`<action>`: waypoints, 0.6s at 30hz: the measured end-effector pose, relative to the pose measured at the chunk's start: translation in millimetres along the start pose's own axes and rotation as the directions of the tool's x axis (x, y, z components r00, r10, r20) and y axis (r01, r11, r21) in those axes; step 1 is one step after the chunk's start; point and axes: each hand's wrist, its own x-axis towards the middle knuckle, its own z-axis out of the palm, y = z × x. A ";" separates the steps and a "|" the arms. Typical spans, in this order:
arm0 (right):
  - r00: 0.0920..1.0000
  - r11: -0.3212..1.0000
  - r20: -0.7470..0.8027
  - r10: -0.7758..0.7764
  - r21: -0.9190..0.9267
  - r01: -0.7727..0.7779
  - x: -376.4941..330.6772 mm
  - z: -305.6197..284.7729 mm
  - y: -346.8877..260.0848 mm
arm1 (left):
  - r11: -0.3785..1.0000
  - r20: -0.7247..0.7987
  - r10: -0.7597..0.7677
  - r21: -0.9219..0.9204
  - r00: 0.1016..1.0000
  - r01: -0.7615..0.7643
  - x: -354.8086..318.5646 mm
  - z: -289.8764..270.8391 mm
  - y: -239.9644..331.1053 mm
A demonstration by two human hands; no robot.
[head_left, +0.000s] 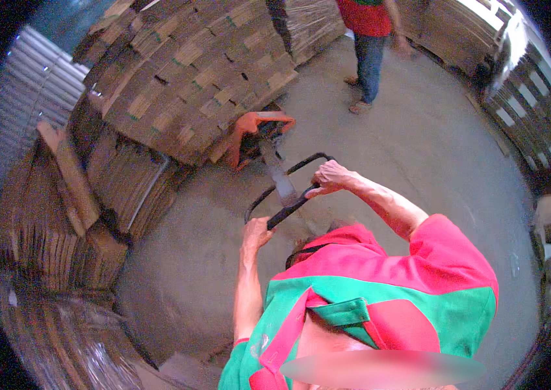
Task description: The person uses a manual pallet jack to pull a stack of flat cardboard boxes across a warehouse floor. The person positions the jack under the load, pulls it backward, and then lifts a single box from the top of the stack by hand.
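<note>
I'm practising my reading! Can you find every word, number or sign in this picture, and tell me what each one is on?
None can be read.
Stacked brown cardboard: tiny greenish marks, too small and blurred to read.
Red and green shirt: a pale mark low on the left, too blurred to read.
Orange pallet truck and its black handle: no writing that I can make out.
</note>
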 end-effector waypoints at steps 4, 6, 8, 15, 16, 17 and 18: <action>0.998 0.999 -0.037 0.052 0.004 -0.052 -3.5 32.2 20.8 | 0.995 -0.024 -0.040 -0.087 0.999 0.037 19.8 57.5 6.2; 0.988 0.998 -0.137 0.065 0.018 -0.063 6.6 41.3 30.8 | 0.993 -0.110 -0.106 -0.062 0.988 0.099 28.8 66.9 5.2; 0.994 1.000 -0.110 0.030 -0.002 -0.030 11.2 46.9 41.5 | 0.995 -0.055 -0.087 -0.050 0.995 0.085 31.0 67.8 7.3; 0.995 0.994 -0.040 -0.095 0.055 0.097 10.5 -7.9 42.0 | 0.981 -0.045 -0.133 -0.145 0.990 0.125 -3.3 18.8 36.6; 0.993 0.989 -0.003 -0.122 0.083 0.122 12.6 -26.7 35.0 | 0.978 0.003 -0.139 -0.159 0.990 0.137 -7.7 2.7 37.5; 0.987 0.982 0.016 -0.160 0.106 0.157 12.9 -55.7 30.4 | 0.974 0.030 -0.163 -0.152 0.986 0.165 -11.1 -21.4 43.9; 0.980 0.983 0.116 -0.163 0.099 0.152 16.0 -79.6 25.7 | 0.970 0.047 -0.162 -0.178 0.986 0.168 -13.3 -42.3 47.9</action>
